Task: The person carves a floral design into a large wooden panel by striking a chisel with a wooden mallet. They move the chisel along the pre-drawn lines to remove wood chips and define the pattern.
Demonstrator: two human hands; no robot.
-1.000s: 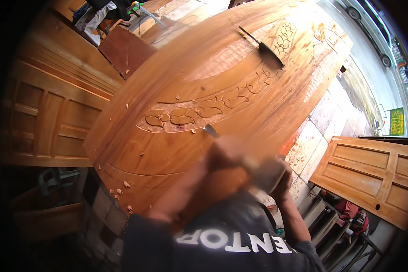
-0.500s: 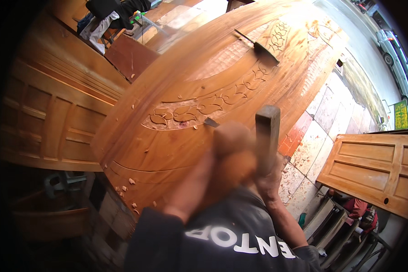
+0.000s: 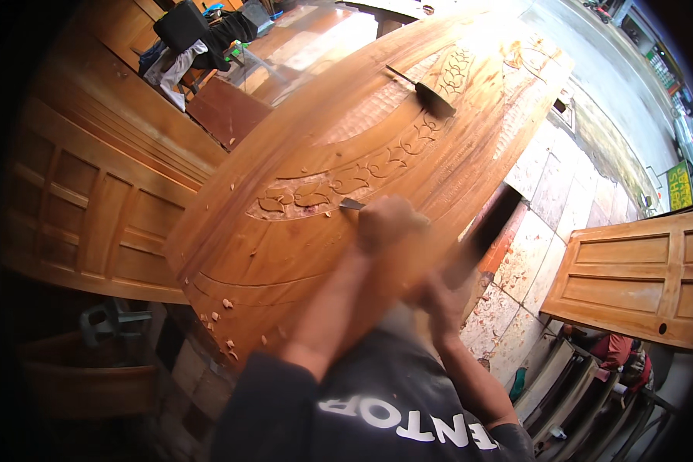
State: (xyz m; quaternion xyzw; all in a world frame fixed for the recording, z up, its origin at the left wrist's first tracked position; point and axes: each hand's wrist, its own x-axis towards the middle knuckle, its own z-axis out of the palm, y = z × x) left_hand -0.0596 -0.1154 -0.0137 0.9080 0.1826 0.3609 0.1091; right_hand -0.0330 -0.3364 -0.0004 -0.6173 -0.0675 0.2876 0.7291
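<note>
My left hand [image 3: 387,222] is closed round a chisel; only its flat metal blade [image 3: 352,204] shows, its tip by the carved leaf border near the middle of the wooden panel [image 3: 285,254]. The chisel's handle is hidden in my fist. Farther right, my right hand [image 3: 443,300] grips a mallet [image 3: 497,222], whose dark block head is smeared by motion and stands apart from the chisel. Leaf shapes [image 3: 350,179] run in a curved band across the panel, with a rough, pale recess beyond them.
A dark flat-bladed tool with a thin handle [image 3: 434,100] lies on the panel's far part. Wood shavings [image 3: 227,304] are scattered at the near left. Panelled doors [image 3: 631,266] stand on both sides. Light floor tiles [image 3: 547,185] lie at right, and a plastic chair [image 3: 112,319] is at lower left.
The mallet has swung away to the right from beside my left hand. My right hand has shifted slightly left. The chisel stays by the carving while the whole view has shifted a little.
</note>
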